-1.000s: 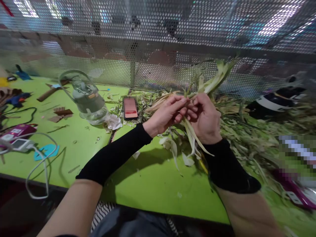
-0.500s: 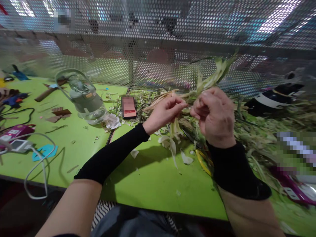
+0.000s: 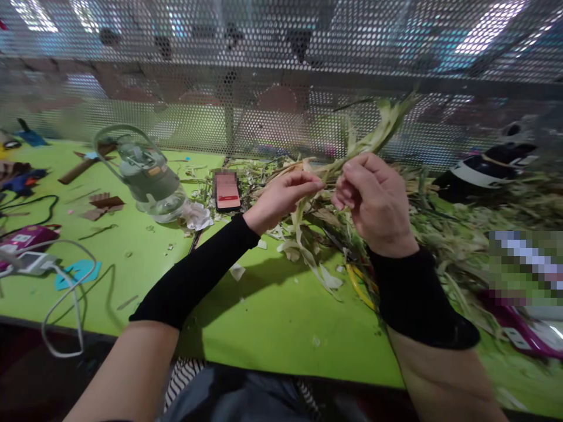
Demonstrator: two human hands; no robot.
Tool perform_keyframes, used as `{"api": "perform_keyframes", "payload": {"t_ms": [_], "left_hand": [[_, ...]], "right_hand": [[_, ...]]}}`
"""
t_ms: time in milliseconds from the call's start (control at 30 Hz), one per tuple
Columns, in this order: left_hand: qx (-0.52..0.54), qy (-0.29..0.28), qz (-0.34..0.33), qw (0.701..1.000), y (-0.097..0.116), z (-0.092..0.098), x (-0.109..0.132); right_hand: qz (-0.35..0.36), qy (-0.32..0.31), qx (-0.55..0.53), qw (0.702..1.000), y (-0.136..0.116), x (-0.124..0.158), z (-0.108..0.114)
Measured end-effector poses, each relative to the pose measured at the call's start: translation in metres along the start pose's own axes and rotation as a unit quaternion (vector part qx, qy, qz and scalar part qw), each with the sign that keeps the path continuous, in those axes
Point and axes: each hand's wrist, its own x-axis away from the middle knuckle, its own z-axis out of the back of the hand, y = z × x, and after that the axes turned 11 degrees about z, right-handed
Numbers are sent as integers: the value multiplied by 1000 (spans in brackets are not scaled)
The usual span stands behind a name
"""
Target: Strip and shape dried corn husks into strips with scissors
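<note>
My left hand (image 3: 284, 196) and my right hand (image 3: 373, 199) are raised above the green table (image 3: 264, 322), close together. Both pinch a bundle of pale green and straw-coloured leaf strips (image 3: 372, 138) that rises up and to the right from between them. A loose strip (image 3: 308, 246) hangs from my left fingers down toward the table. Both forearms wear black sleeves. Torn leaf bits lie on the table under the hands.
A heap of leaves (image 3: 457, 234) covers the table's right side. A clear glass jar (image 3: 147, 176) lies tilted at the left, with a phone (image 3: 227, 190) beside it. Cables, a charger (image 3: 30, 261) and small tools sit far left. A perforated metal screen (image 3: 264, 76) closes the back.
The hands drew slightly apart and my right hand rose. A strip that hung below my right hand a second ago now dangles from my left fingers.
</note>
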Motion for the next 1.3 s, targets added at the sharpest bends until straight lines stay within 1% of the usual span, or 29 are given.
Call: {"api": "perform_keyframes", "payload": {"t_ms": [133, 233, 333, 400, 567, 733, 833, 933, 1000, 1067, 1167, 1300], "left_hand": [[91, -28, 48, 994, 3, 2, -3], [116, -32, 65, 991, 4, 2, -5], [127, -29, 63, 989, 5, 4, -6], [132, -32, 56, 989, 4, 5, -7], [131, -27, 47, 990, 2, 5, -7], [100, -10, 47, 994, 1, 2, -5], [72, -11, 37, 997, 1, 2, -5], [54, -28, 41, 997, 1, 1, -7], [57, -34, 44, 997, 1, 1, -8], [67, -38, 33, 996, 0, 1, -8], [65, -51, 2, 997, -1, 1, -7], [20, -83, -40, 996, 1, 1, -2]], "right_hand": [[8, -1, 31, 1000, 5, -2, 6], [0, -22, 89, 996, 7, -5, 12], [-10, -79, 161, 984, 6, -6, 18], [-2, -104, 188, 977, 7, -6, 22], [15, -124, 228, 966, 11, -4, 29], [18, -130, 277, 952, 6, -2, 25], [16, -130, 273, 953, 4, -3, 24], [12, -114, 251, 961, 7, -5, 27], [7, -104, 232, 967, 11, -6, 29], [-1, -96, 211, 973, 15, -7, 30], [-31, -75, 171, 982, 16, -9, 29], [-93, -44, 86, 991, 11, -11, 25]]}}
